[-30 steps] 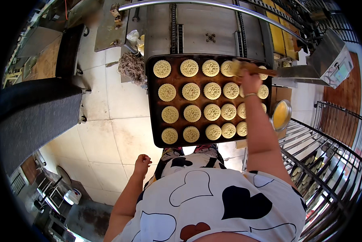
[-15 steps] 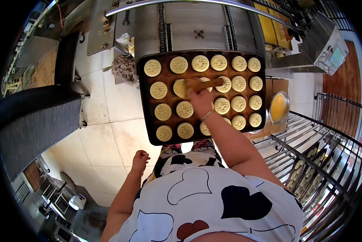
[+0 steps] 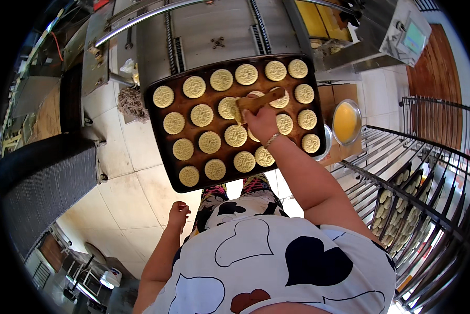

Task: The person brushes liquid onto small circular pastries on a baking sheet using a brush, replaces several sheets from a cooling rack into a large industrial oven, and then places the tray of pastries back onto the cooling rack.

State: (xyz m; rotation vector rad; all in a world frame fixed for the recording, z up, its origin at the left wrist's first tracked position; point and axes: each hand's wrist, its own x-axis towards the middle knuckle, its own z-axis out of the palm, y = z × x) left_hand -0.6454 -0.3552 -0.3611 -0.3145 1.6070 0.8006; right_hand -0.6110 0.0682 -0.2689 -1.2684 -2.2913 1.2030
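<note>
My right hand [image 3: 261, 123] grips a flat wooden pastry brush [image 3: 269, 98] over the middle of a dark baking tray [image 3: 193, 183]. The yellow bristles point down-left, beside a round stamped mooncake [image 3: 227, 108]. Several pale mooncakes with scalloped edges stand in rows on the tray, such as this mooncake [image 3: 236, 135]. My hand and the brush partly cover a few of them. Away from the tray, my left hand [image 3: 179, 215] hangs low over the floor, its fingers loosely curled with nothing visible in them.
A metal bowl of orange-yellow liquid [image 3: 346, 122] stands on cardboard [image 3: 329, 97] right of the tray. Behind the tray lies a metal machine bed [image 3: 214, 31] with chains. A rack [image 3: 402, 180] holding trays of pastries is at the right. A control screen [image 3: 414, 36] sits far right.
The view has shifted, so the tray appears farther left and tilted. The brush, blurred earlier, now shows clearly, with its bristles by a mooncake in the second row. My left hand stays low.
</note>
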